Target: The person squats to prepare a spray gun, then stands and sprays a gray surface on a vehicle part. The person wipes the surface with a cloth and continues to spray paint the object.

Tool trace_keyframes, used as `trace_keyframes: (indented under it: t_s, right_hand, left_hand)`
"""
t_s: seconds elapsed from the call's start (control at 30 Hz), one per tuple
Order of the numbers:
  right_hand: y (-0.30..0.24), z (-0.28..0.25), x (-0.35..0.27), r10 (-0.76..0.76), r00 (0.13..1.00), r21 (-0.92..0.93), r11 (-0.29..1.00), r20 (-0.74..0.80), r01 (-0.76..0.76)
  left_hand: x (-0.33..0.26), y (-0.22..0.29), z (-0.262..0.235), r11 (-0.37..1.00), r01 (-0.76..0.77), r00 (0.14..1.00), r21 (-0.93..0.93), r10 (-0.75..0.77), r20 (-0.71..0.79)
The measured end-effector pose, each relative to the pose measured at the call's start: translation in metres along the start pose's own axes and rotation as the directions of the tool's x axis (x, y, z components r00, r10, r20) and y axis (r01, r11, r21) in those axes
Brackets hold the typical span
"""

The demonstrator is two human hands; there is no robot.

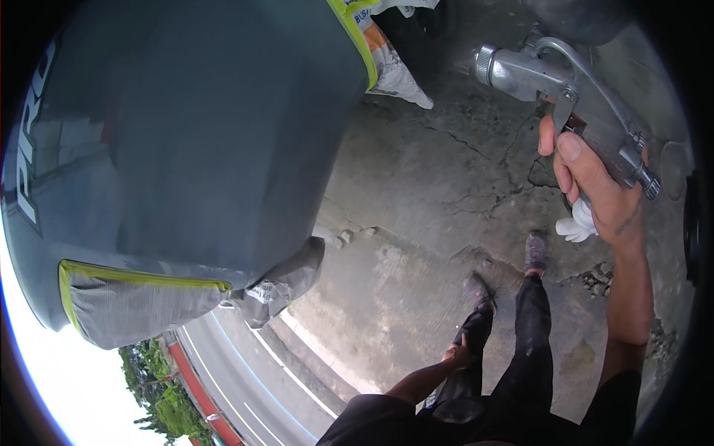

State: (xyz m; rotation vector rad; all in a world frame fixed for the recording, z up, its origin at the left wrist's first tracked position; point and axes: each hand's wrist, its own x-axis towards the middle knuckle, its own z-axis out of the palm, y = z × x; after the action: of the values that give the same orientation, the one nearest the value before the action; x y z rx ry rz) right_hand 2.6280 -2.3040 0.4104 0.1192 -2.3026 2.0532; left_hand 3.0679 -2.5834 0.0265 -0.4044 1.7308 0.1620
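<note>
My right hand point(595, 175) is wrapped round the grip of a silver spray gun point(550, 78), fingers at its trigger. The nozzle points left, toward a large glossy dark grey vehicle panel point(201, 141), with a gap between them. A dark rounded cup point(580, 18) shows partly above the gun, at the top edge. Beneath the grip hangs a white object point(576, 223) that I cannot make out clearly. My left hand point(461, 353) rests against my dark trouser leg near the knee, with no tool in it.
Yellow-green tape point(149, 271) edges a grey masked area point(141, 308) low on the panel. More taped covering point(398, 74) hangs at the top. A plastic-wrapped part point(279, 286) juts out near the panel's lower corner. Cracked concrete point(446, 171) lies underfoot, with loose gravel point(599, 279); a road point(245, 379) runs beyond.
</note>
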Motion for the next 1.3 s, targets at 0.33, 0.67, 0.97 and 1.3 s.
trace_keyframes:
  t_s: [0.33,0.67,0.97,1.3]
  right_hand:
    - [0.015,0.017,-0.013,-0.288,0.898,0.303,0.935,0.333,0.187]
    - [0.000,0.004,-0.003,-0.005,0.998,0.055,0.998,0.060,0.002]
    - [0.015,0.010,-0.001,-0.231,0.956,0.155,0.967,0.182,0.204]
    - [0.016,-0.011,0.001,0.098,0.988,-0.022,0.995,0.119,-0.096]
  left_hand:
    - [0.003,0.000,0.001,1.000,0.010,1.000,0.009,-0.010,0.021]
    - [0.017,-0.006,0.013,0.999,0.032,0.999,0.026,-0.033,0.017]
    - [0.012,-0.006,0.010,0.998,0.038,0.999,0.041,-0.039,0.025]
    - [0.008,-0.004,0.005,0.999,0.017,0.999,0.049,-0.019,0.033]
